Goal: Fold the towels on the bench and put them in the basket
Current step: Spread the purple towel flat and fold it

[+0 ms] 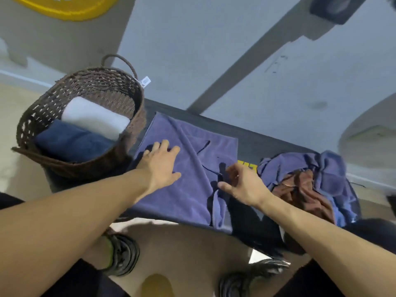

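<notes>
Towels are what this work is about, and the nearest one is the purple towel (188, 168), which lies spread across the dark bench (267, 144) with its near edge hanging over the side toward the person. The left hand (160, 163) rests flat on it with straight fingers, holding the cloth down. The right hand (240, 183) is at the right edge of the same towel, fingers bent around a bunched fold; it seems to pinch the cloth, though the fingertips are partly hidden. The two hands are apart, both on this one towel.

To the right on the bench lies a crumpled pile (310, 181) of purple and brown cloth, not yet folded. At the left end stands the wicker basket (85, 86), just beside the towel. Inside it are a folded white towel (94, 116) and a folded dark blue towel (72, 142).

I judge that the fold may come out crooked, because wrinkles run across the middle of the cloth. The hanging edge could also pull the towel off the bench if the left hand lifts.

How many towels are in the pile is not clear. The picture is a little blurred, and the bench legs are hidden.
</notes>
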Demonstrator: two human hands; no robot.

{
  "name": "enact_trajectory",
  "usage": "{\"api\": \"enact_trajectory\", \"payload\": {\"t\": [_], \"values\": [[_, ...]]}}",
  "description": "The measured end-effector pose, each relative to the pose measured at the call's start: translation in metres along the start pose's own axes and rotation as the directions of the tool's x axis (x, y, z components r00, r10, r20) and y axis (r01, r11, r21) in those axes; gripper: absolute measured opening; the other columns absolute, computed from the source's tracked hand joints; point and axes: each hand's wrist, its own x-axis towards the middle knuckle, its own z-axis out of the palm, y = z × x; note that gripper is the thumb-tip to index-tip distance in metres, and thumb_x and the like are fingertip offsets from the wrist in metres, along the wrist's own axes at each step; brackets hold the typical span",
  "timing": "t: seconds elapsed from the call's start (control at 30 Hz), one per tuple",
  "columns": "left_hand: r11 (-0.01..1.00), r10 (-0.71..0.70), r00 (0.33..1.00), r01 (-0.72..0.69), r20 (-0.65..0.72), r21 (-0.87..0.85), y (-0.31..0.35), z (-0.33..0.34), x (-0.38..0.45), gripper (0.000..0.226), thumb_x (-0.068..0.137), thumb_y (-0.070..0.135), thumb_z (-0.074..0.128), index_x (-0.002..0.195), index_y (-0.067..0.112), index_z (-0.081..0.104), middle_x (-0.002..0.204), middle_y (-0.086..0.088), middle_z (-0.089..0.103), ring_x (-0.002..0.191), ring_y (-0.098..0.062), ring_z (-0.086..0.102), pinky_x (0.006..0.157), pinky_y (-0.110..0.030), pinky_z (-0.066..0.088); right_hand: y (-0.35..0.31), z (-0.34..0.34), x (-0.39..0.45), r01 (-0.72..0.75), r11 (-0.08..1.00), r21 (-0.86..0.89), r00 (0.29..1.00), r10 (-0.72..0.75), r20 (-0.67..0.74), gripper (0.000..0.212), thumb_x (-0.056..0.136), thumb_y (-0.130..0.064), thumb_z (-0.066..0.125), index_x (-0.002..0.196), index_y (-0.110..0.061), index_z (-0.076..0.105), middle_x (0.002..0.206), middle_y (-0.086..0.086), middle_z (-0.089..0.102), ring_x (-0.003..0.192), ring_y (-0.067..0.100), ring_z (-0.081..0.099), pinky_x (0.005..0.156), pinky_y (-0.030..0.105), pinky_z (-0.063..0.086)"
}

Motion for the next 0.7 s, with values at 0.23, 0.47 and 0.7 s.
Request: {"api": "enact_trajectory", "payload": {"t": [0.23,0.47,0.7], "values": [[0.995,-0.097,0.994,0.098,0.050,-0.002,-0.003,0.023,0.020,0.079,0.080,0.053,0.071,0.143,0.025,0.031,0.140,-0.007,0.023,0.132,-0.030,0.024,0.098,-0.047,0.036,-0.011,0.048,0.000,-0.150,0.969,0.195,0.981,0.170,-0.089,0.028,0.082,-0.036,0.068,0.098,-0.016,0.055,0.098,0.005,0.066,0.094,0.026,0.061,0.073,0.034,0.050],[0.987,-0.105,0.994,0.102,0.013,0.125,-0.001,0.026,0.021,0.080,0.081,0.054,0.068,0.142,0.026,0.026,0.140,-0.008,0.025,0.127,-0.033,0.029,0.093,-0.050,0.040,0.017,0.029,-0.006,-0.336,0.765,0.549,0.869,0.477,-0.134,0.011,0.091,-0.025,0.064,0.089,-0.015,0.060,0.087,0.002,0.070,0.091,0.028,0.068,0.082,0.032,0.052],[0.989,-0.112,0.994,0.109,0.020,0.102,0.005,0.026,0.021,0.077,0.085,0.048,0.068,0.143,0.021,0.026,0.140,-0.013,0.025,0.128,-0.035,0.028,0.095,-0.052,0.039,-0.007,0.061,-0.081,-0.495,0.748,0.443,0.866,0.466,0.181,0.053,0.059,-0.067,0.081,0.084,-0.025,0.061,0.081,-0.012,0.068,0.079,0.013,0.065,0.065,0.029,0.048]]}}
